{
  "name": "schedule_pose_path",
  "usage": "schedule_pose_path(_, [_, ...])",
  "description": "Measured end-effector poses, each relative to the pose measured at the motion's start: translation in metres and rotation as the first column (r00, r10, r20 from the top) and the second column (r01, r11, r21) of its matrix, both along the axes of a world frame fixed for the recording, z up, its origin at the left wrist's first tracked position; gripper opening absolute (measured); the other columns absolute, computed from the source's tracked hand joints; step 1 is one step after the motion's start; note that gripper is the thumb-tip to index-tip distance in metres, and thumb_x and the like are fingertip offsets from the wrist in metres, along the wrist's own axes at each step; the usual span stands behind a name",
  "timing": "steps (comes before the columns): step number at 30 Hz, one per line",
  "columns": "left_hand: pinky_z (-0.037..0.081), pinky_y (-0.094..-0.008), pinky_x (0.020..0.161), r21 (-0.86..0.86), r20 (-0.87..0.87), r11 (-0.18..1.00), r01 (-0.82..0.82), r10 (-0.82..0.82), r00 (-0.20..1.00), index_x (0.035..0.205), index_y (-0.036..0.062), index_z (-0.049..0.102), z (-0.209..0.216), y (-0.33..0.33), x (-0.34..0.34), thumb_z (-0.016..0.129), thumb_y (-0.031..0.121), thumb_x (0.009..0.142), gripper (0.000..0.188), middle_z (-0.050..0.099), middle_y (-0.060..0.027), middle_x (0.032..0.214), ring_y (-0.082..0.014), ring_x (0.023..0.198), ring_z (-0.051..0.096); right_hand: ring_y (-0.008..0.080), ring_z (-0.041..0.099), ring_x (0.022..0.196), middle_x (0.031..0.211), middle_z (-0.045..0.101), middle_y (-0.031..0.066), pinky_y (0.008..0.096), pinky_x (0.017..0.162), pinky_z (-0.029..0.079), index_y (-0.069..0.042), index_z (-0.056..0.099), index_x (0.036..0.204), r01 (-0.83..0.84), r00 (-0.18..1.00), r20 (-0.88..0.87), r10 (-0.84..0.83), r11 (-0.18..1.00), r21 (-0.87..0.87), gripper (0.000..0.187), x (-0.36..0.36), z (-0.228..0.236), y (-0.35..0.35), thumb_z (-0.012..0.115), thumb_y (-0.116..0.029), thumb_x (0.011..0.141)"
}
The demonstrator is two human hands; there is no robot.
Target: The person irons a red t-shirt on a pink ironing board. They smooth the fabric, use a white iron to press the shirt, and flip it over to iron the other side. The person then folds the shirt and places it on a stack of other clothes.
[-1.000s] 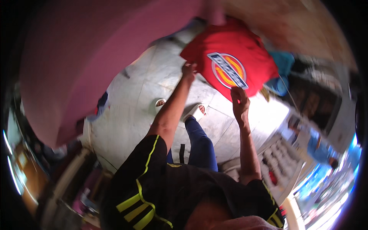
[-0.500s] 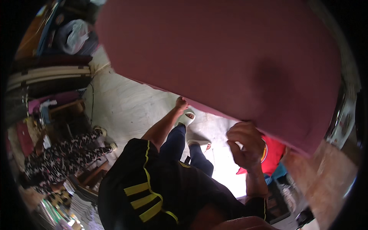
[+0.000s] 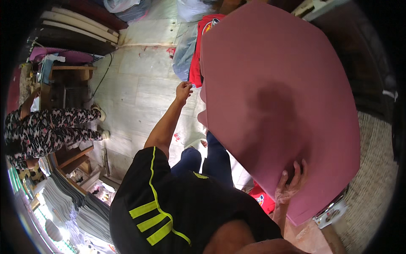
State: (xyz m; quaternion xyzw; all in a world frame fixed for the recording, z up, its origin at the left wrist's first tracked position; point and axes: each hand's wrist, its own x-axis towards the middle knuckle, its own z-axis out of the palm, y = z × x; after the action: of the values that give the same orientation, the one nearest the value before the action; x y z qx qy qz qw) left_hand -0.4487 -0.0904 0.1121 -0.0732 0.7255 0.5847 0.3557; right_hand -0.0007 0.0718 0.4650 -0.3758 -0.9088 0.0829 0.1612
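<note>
A large dusty-pink table top, smooth and many-sided in outline, fills the right of the head view, with a dark shadow across it. My right hand is at its near edge, fingers spread and bent over the surface. Out past the table's left side, my left hand has its fingers drawn together in a pinch. Its fingertips come close to the lower end of a red cloth hanging by the table's far left edge. Whether they grip it is not clear. Another red printed cloth shows below the near edge.
A person in patterned trousers is at the left beside wooden furniture. Stacks of folded grey cloth lie at lower left. Plastic bags rest on the pale tiled floor. A dark cable trails across it.
My view has turned and shifted, so the table now lies further right. My left hand has left the table edge toward the red cloth; my right hand has uncurled onto the table top.
</note>
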Motion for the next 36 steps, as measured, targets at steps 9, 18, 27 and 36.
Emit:
schedule_pose_path(9, [0.053, -0.0336, 0.078, -0.112, -0.245, 0.994, -0.012, -0.016, 0.969, 0.103, 0.0028, 0.07, -0.053, 0.072, -0.056, 0.068, 0.019, 0.088, 0.022, 0.072, -0.0077, 0.095, -0.0199, 0.083, 0.068, 0.0448, 0.04, 0.129, 0.142, 0.04, 0.0272, 0.06, 0.105, 0.031, -0.002, 0.048, 0.133, -0.042, 0.96, 0.279, 0.01, 0.993, 0.109, 0.053, -0.002, -0.008, -0.001, 0.041, -0.042, 0.1])
schedule_pose_path(18, [0.05, -0.0327, 0.077, 0.029, -0.306, 0.982, -0.185, 0.185, 0.934, 0.126, 0.0036, 0.058, -0.08, 0.127, -0.082, 0.068, 0.028, 0.092, 0.043, 0.066, -0.0103, 0.095, -0.0185, 0.084, 0.062, 0.0468, 0.032, 0.135, 0.15, 0.029, 0.0296, 0.0609, 0.11, 0.027, -0.004, 0.036, 0.143, 0.138, 0.88, 0.453, -0.14, 0.99, 0.037, 0.062, -0.037, 0.001, -0.002, 0.028, -0.049, 0.101])
schedule_pose_path(27, [0.047, -0.0459, 0.081, -0.095, -0.576, 0.988, 0.118, -0.151, 0.803, 0.117, 0.0092, 0.065, -0.118, 0.149, -0.134, 0.065, 0.023, 0.089, 0.031, 0.061, -0.0199, 0.097, -0.0395, 0.091, 0.058, 0.0445, 0.027, 0.14, 0.153, 0.027, 0.028, 0.0587, 0.113, 0.02, -0.009, 0.028, 0.15, 0.225, 0.899, 0.386, -0.209, 0.974, 0.002, 0.069, -0.033, -0.009, -0.016, 0.025, -0.058, 0.101])
schedule_pose_path(36, [0.049, -0.0401, 0.081, -0.047, -0.848, 0.889, 0.456, -0.277, 0.451, 0.107, 0.0088, 0.069, -0.044, 0.122, -0.157, 0.076, 0.018, 0.082, 0.027, 0.057, -0.0144, 0.104, -0.0302, 0.095, 0.059, 0.0429, 0.026, 0.142, 0.154, 0.027, 0.0256, 0.0573, 0.113, 0.02, -0.01, 0.027, 0.151, 0.219, 0.876, 0.43, -0.219, 0.974, 0.049, 0.067, -0.038, -0.007, -0.021, 0.021, -0.055, 0.101])
